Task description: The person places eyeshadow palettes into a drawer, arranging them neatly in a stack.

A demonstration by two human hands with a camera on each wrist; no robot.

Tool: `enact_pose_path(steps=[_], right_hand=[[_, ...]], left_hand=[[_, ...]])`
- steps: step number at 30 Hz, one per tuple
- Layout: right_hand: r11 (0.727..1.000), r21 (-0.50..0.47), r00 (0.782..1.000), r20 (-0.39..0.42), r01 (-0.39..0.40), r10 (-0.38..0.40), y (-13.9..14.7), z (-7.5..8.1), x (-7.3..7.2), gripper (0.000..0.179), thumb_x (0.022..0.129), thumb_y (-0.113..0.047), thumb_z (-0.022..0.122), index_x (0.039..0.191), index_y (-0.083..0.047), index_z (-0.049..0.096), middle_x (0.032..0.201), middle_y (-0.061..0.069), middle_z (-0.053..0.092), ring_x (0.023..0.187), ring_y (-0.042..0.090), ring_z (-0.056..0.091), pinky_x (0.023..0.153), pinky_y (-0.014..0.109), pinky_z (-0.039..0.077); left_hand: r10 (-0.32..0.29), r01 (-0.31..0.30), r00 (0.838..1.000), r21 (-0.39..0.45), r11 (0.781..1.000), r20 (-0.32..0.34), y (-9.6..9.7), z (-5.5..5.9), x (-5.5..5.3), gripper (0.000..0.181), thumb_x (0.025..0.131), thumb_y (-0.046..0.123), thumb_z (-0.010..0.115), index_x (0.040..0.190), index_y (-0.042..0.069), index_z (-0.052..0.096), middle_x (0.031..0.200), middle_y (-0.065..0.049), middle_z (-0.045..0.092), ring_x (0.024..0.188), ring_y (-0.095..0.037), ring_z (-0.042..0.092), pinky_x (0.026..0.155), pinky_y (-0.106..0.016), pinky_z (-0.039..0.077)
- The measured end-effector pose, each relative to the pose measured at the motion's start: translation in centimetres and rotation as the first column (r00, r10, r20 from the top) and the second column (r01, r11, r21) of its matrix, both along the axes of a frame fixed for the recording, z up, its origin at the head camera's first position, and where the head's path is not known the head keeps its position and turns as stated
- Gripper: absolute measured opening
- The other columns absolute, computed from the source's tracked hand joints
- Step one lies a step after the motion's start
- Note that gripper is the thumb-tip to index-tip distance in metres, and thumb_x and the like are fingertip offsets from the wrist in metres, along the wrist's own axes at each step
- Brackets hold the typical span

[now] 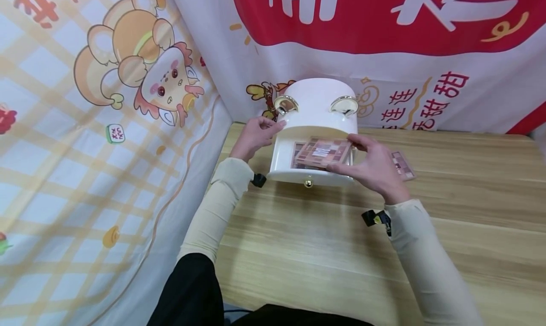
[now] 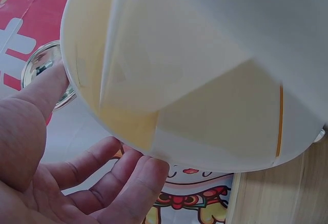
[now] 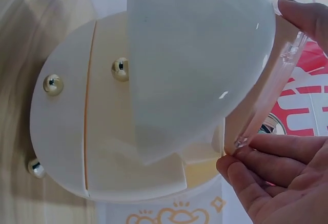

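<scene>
Nearest the body, the wood-grain bench (image 1: 294,255) runs from the dark-clothed lap to the curved front of a pulled-out white drawer (image 1: 283,175), where a gold knob (image 1: 308,184) shows at mid-edge. From the right, the right hand (image 1: 373,167) reaches across the drawer's side, its thumb and fingers pinching opposite edges of a clear-lidded palette (image 1: 324,151). That palette sits left of the palm, tilted over the drawer, overlapping a second palette (image 1: 299,148) that lies inside. Between the palettes and the drawer's left wall is a bare strip of white floor; on the right, the hand takes up the margin. Just beyond that hand's wrist, a third palette (image 1: 403,166) rests on the bench, apart from the drawer.

At the far left, the left hand (image 1: 256,139) has its fingers spread and loosely bent, fingertips touching the outer rim of the white box (image 1: 320,98), without gripping a palette. The box's rounded top overhangs the drawer's back, bearing two gold-rimmed discs. Behind it hangs a red-and-white printed cloth (image 1: 375,65); another patterned cloth (image 1: 170,221) borders the bench's left edge.
</scene>
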State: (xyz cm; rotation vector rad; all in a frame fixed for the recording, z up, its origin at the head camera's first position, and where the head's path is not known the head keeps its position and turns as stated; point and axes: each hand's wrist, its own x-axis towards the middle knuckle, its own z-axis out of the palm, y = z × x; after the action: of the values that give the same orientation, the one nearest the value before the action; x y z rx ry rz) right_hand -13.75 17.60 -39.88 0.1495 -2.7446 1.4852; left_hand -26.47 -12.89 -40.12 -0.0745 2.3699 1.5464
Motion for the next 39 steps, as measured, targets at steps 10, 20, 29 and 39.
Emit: enact_pose_path(steps=[10,20,29,39], right_hand=[[0.999,0.039,0.999,-0.034,0.008,-0.006,-0.4,-0.4,0.2,0.107,0.065,-0.066,0.086,0.145,-0.004,0.051,0.145,0.020,0.050,0.129,0.039,0.046,0.104,0.064,0.040],[0.998,0.061,0.998,-0.057,0.029,-0.025,-0.6,-1.0,0.5,0.110,0.065,-0.063,0.088,0.150,-0.008,0.046,0.149,0.019,0.045,0.128,0.039,0.047,0.101,0.065,0.040],[0.987,-0.149,0.995,-0.072,0.059,-0.071,0.0,-1.4,0.8,0.090,0.070,-0.047,0.092,0.142,-0.008,0.054,0.141,0.010,0.055,0.126,0.032,0.049,0.106,0.056,0.039],[0.950,-0.260,0.979,-0.055,0.175,-0.195,1.8,-2.1,1.4,0.080,0.074,-0.035,0.092,0.141,-0.011,0.055,0.138,0.006,0.057,0.123,0.022,0.049,0.106,0.045,0.042]], left_hand=[[0.002,-0.002,1.000,0.022,1.000,0.001,0.1,0.0,0.0,0.069,0.076,0.061,0.080,0.117,0.008,0.061,0.118,-0.010,0.059,0.105,-0.026,0.063,0.094,-0.041,0.056],[0.009,-0.009,1.000,0.017,1.000,0.005,0.2,0.0,0.0,0.070,0.075,0.061,0.081,0.117,0.009,0.060,0.117,-0.010,0.058,0.104,-0.025,0.062,0.097,-0.043,0.054],[0.008,-0.008,1.000,0.013,1.000,0.001,0.1,-0.3,0.0,0.072,0.074,0.062,0.081,0.119,0.009,0.060,0.118,-0.010,0.059,0.105,-0.025,0.063,0.095,-0.041,0.055],[0.015,-0.015,1.000,0.030,0.999,0.002,0.0,-0.3,0.1,0.071,0.075,0.061,0.081,0.118,0.008,0.060,0.118,-0.011,0.059,0.108,-0.029,0.062,0.097,-0.043,0.054]])
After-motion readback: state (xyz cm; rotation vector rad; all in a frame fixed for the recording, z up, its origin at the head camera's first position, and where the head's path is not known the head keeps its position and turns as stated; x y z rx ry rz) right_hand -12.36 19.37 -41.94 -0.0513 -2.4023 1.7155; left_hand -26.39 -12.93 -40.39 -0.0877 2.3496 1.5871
